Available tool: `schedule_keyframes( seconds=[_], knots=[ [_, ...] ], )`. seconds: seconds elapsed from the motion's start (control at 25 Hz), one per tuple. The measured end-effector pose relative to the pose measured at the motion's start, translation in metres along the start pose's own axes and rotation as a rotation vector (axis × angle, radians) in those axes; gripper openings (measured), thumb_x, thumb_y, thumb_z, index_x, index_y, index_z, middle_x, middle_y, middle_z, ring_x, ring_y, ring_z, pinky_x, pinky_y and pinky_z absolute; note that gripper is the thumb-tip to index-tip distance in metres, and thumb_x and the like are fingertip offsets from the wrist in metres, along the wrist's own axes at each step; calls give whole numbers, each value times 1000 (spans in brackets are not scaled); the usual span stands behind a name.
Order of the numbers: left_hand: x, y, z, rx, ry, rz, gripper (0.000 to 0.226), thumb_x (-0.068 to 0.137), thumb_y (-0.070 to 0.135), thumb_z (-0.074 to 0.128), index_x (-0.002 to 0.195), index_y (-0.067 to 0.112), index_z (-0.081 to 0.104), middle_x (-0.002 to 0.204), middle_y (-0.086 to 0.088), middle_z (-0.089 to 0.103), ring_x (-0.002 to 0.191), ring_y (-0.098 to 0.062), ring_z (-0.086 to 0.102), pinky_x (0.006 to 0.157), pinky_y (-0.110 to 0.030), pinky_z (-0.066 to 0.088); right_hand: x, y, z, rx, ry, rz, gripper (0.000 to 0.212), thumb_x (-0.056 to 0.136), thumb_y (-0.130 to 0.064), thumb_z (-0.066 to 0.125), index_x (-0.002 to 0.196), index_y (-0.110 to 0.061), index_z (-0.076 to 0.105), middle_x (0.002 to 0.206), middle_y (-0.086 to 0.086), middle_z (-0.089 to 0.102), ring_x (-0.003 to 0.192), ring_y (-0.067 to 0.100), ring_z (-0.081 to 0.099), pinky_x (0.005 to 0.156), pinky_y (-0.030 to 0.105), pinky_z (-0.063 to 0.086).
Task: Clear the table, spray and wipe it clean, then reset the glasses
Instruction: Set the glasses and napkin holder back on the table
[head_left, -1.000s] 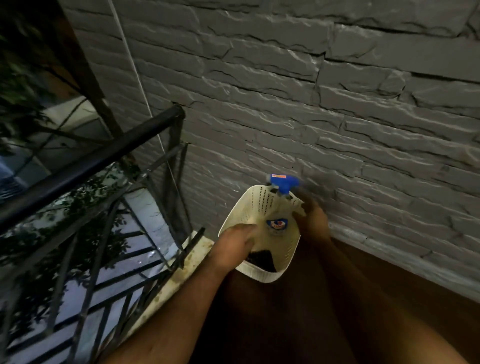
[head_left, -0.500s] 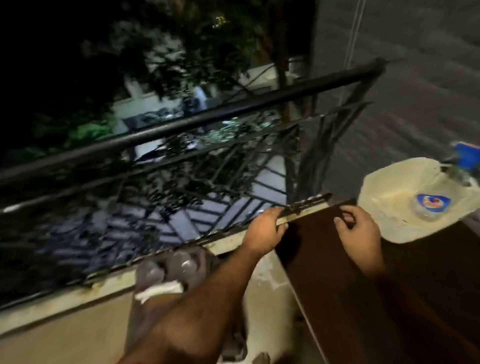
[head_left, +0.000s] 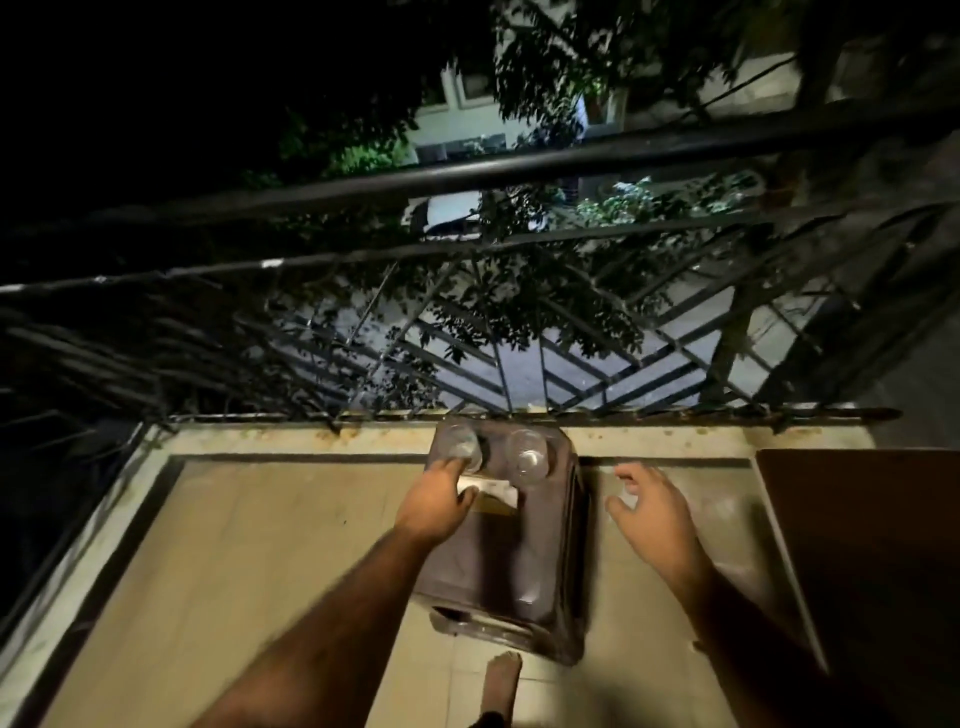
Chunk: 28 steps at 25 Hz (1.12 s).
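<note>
Two clear glasses stand side by side at the far edge of a dark brown plastic stool (head_left: 509, 561). My left hand (head_left: 434, 506) reaches over the stool. Its fingertips touch the near side of the left glass (head_left: 460, 441) and its thumb is spread above a white cloth (head_left: 493, 488) lying behind the glasses. The right glass (head_left: 527, 457) stands untouched. My right hand (head_left: 649, 514) hovers to the right of the stool, fingers apart and holding nothing. A corner of the dark brown table (head_left: 857, 519) shows at the right edge.
A black metal railing (head_left: 519, 171) with slanted bars runs across just beyond the stool, above a pale ledge (head_left: 311, 436). The balcony floor is beige tile. My bare foot (head_left: 501, 675) stands just in front of the stool. It is dark beyond the railing.
My view swung left from the wall and the white basket with the spray bottle to the stool. Both hands left the table edge; the left one reached the left glass.
</note>
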<state>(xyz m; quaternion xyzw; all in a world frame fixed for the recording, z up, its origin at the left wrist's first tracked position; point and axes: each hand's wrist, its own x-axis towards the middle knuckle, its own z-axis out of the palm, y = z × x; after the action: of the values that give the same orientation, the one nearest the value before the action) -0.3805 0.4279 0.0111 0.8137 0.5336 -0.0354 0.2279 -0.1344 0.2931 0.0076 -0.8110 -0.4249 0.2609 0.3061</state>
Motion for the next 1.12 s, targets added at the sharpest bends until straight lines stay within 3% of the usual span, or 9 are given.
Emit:
schedule_keyframes(
  seconds=[0.12, 0.24, 0.32, 0.48, 0.6, 0.68, 0.84, 0.96, 1.12],
  knots=[
    [42, -30, 0, -13, -17, -13, 54, 92, 30, 59, 141, 11, 44, 140, -11, 49, 125, -28, 50, 104, -30, 36, 28, -9, 52, -61, -60, -5, 42, 76, -22, 76, 115, -15, 63, 113, 6, 64, 100, 24, 63, 86, 31, 49],
    [101, -54, 18, -38, -71, -22, 65, 88, 31, 65, 144, 10, 38, 146, -13, 40, 128, -30, 46, 108, -30, 34, 68, -3, 114, -140, -67, -47, 39, 72, -16, 76, 108, -9, 64, 102, 13, 66, 89, 31, 65, 73, 32, 52],
    [135, -68, 38, -35, -119, -62, 80, 86, 35, 68, 150, 13, 27, 154, -12, 27, 135, -29, 39, 113, -32, 31, 99, -3, 147, -191, -100, 1, 36, 71, -23, 70, 105, -15, 61, 101, 9, 65, 89, 29, 64, 70, 30, 51],
    [177, -91, 77, 9, -188, -74, 107, 78, 47, 74, 155, 21, 6, 160, -5, 7, 142, -32, 24, 117, -44, 27, 138, -1, 196, -229, -50, -75, 61, 60, -39, 74, 117, -25, 59, 122, -1, 56, 112, 20, 55, 95, 32, 46],
    [189, -104, 94, 62, -162, -36, 113, 72, 50, 78, 156, 22, 8, 158, -9, 15, 141, -33, 26, 117, -42, 28, 151, 5, 225, -312, -66, -54, 87, 55, -42, 77, 132, -17, 44, 136, 11, 45, 129, 35, 40, 105, 47, 39],
    [190, -108, 99, 40, -100, -10, 107, 70, 44, 80, 154, 21, 18, 153, -10, 25, 137, -33, 33, 115, -40, 32, 156, 9, 234, -388, -67, -70, 88, 59, -38, 72, 137, -16, 37, 141, 14, 42, 134, 40, 35, 109, 50, 34],
    [186, -98, 89, 19, -65, 30, 98, 67, 39, 80, 148, 19, 29, 145, -10, 36, 130, -30, 42, 111, -38, 37, 152, 6, 225, -383, 16, -102, 65, 48, -16, 83, 108, 3, 64, 117, 25, 60, 107, 51, 57, 90, 55, 50],
    [172, -63, 66, 5, -46, 83, 95, 70, 33, 81, 149, 24, 27, 147, -7, 34, 131, -29, 38, 109, -38, 36, 138, 0, 184, -331, 39, -16, 60, 70, -34, 68, 124, -10, 55, 122, 16, 53, 106, 36, 53, 87, 42, 51],
    [138, 13, 31, -27, -22, 223, 95, 70, 29, 80, 149, 24, 28, 143, -8, 33, 130, -31, 40, 105, -40, 39, 93, 6, 89, -256, 179, -2, 70, 69, -46, 70, 130, -15, 53, 117, 13, 56, 104, 34, 57, 85, 37, 49]
  ],
)
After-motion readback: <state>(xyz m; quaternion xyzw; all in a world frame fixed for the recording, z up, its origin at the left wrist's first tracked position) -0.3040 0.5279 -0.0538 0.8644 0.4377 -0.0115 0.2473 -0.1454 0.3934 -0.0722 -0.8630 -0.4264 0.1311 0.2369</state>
